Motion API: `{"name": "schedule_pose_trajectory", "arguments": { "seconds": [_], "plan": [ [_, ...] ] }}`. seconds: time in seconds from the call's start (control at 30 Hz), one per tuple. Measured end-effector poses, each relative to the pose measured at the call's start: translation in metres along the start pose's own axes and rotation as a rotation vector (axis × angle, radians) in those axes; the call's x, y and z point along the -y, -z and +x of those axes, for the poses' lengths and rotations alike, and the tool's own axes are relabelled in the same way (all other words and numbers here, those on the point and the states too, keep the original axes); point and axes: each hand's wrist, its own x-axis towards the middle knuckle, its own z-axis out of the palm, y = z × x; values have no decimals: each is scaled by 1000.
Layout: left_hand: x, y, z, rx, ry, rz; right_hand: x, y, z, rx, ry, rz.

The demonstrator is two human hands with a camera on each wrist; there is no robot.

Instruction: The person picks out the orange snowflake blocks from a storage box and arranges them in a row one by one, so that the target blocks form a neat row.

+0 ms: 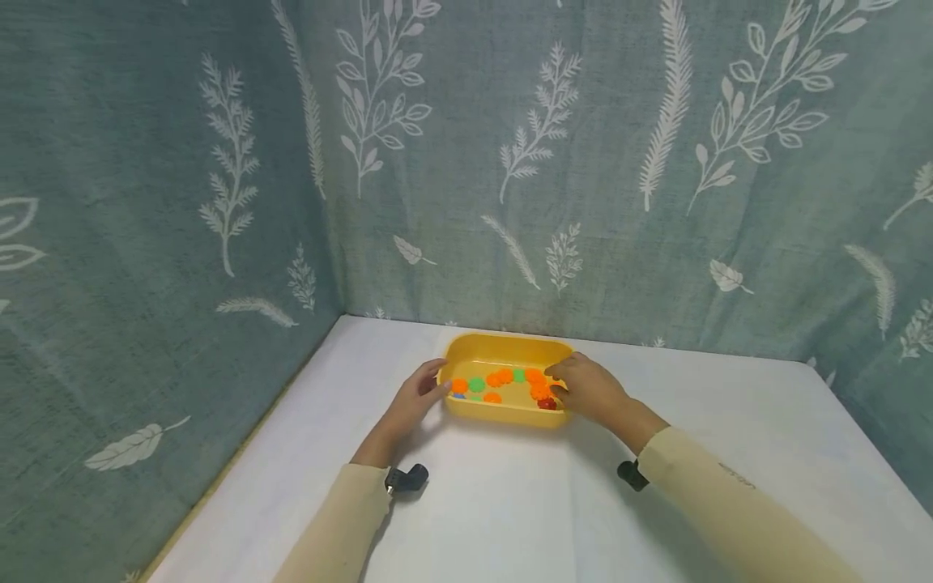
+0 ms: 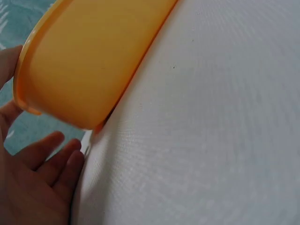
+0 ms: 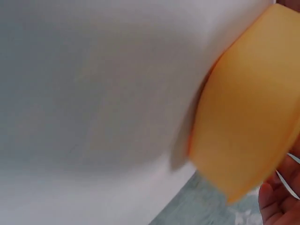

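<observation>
A yellow plastic tub [image 1: 503, 415] stands on the white-covered table, holding several small scalloped pieces. Orange pieces [image 1: 505, 376] are the most common; among them are a green piece [image 1: 476, 385], a dark red piece [image 1: 547, 404] and a blue piece [image 1: 457, 396]. At the tub's left end, my left hand [image 1: 414, 398] pinches the rim, and its other fingers lie apart below the rim in the left wrist view. My right hand [image 1: 594, 390] reaches over the right end, fingers near the pieces there. Whether it holds one is hidden; the tub wall blocks the right wrist view.
White cloth [image 1: 481, 518] covers the table. Green leaf-patterned fabric [image 1: 466, 162] rises behind the tub and along the left side. Each wrist wears a dark strap with a small device [image 1: 408, 478].
</observation>
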Motion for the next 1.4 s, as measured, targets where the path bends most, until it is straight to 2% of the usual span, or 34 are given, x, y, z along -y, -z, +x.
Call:
{"name": "schedule_pose_trajectory", "arguments": {
  "seconds": [0.07, 0.17, 0.27, 0.33, 0.4, 0.53, 0.87, 1.07, 1.4],
  "plan": [
    [-3, 0, -4, 9, -3, -5, 6, -6, 8, 23, 11, 54],
    [-2, -2, -4, 14, -17, -26, 17, -11, 21, 77, 11, 147],
    [-1, -3, -4, 7, -20, -32, 27, -15, 34, 123, 46, 221],
    [4, -3, -3, -8, -25, -24, 34, -18, 42, 152, 54, 267],
    [5, -2, -4, -18, -23, -18, 39, -22, 49, 169, 69, 300],
    [6, -4, -2, -20, -32, -33, 40, -26, 60, 205, 42, 329],
    [1, -3, -6, -31, -15, -44, 37, -44, 69, 201, 40, 347],
    [5, -2, -9, -15, 5, -46, 39, -50, 69, 246, -26, 414],
    [3, -1, -4, -19, 18, -47, 33, -45, 74, 183, -48, 463]
  ]
}}
